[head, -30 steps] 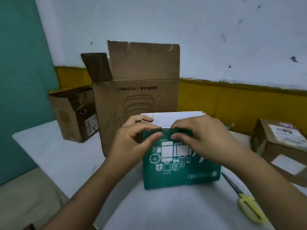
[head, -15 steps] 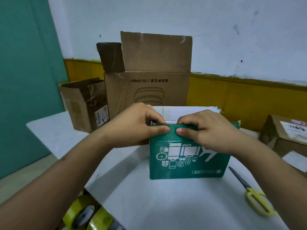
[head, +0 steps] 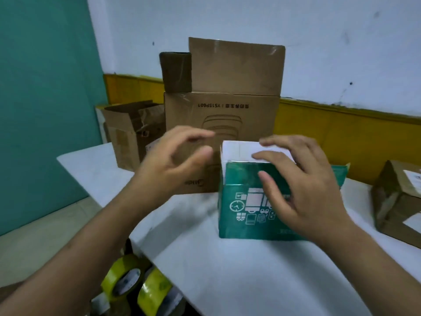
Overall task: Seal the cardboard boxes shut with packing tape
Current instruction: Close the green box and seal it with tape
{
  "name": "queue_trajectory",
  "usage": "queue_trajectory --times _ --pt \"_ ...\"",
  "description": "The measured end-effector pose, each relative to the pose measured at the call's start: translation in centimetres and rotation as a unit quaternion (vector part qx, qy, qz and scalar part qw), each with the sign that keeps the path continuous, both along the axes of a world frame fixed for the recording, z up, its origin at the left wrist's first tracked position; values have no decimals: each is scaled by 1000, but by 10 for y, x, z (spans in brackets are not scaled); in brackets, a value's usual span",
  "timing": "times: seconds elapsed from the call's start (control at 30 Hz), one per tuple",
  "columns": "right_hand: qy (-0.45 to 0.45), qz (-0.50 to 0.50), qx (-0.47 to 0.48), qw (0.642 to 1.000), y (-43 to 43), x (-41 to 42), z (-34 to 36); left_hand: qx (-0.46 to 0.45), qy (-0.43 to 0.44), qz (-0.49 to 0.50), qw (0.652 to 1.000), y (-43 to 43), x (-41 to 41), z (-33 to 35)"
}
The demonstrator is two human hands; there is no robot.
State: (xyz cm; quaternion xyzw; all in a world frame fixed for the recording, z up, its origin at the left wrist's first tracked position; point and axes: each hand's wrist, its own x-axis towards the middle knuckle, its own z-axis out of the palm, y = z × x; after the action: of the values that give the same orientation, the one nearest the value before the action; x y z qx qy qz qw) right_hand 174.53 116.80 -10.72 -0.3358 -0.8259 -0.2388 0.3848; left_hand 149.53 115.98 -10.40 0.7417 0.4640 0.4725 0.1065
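A small green box (head: pixel 237 215) with white icons and a white top stands in the middle of the white table (head: pixel 227 270). My left hand (head: pixel 173 165) hovers to the left of the box, fingers spread, holding nothing. My right hand (head: pixel 303 185) is over the box's front and top with fingers apart, its fingertips near the white top; it hides the right part of the box. Two yellowish tape rolls (head: pixel 136 283) lie below the table's near left edge.
A tall brown box (head: pixel 227 87) with raised flaps stands behind the green one. A smaller open brown box (head: pixel 127 137) sits at the back left. A brown labelled parcel (head: pixel 396 201) lies at the right edge. Teal wall on the left.
Both hands have let go of the green box's top front edge and lifted off with fingers spread. The left hand moved left. The view dropped, so the tape rolls show more.
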Motion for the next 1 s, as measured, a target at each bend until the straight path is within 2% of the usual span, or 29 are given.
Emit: queue_trajectory --times 0.07,0.13,0.2,0.27,0.33,0.4,0.5,0.63,0.8,0.9,0.93,1.0 --pt "3 69 29 997 -19 -17 -18 -1 -167 106 980 -30 -21 -32" --pt "-28 129 -30 991 -27 -41 -37 -117 -207 232 943 -53 -38 -75" --pt "-47 157 -118 979 -26 -68 -56 -289 -196 267 898 -71 -45 -111" --pt "-58 144 -202 967 -20 -92 -76 -398 -210 214 867 -79 -47 -133" --pt "-33 140 -296 944 -14 -107 -95 -458 -247 146 842 -82 -43 -140" --pt "-19 159 -351 922 -13 -111 -111 -477 -268 78 833 -84 -36 -142" --pt "-62 186 -354 914 -16 -106 -123 -480 -286 -11 829 -88 -34 -138" --pt "-36 187 -379 906 -18 -104 -122 -513 -280 -19 811 -100 -42 -116" --pt "52 172 -435 883 -31 -107 -114 -516 -220 -9 828 -104 -37 -87" --pt "96 149 -544 820 -45 -107 -98 -507 -196 -14 839 -107 -35 -60" --pt "116 150 -594 781 -49 -107 -90 -498 -202 -18 843 -109 -33 -48" --pt "201 179 -691 671 -52 -102 -66 -463 -217 -20 859 -109 -28 -27"
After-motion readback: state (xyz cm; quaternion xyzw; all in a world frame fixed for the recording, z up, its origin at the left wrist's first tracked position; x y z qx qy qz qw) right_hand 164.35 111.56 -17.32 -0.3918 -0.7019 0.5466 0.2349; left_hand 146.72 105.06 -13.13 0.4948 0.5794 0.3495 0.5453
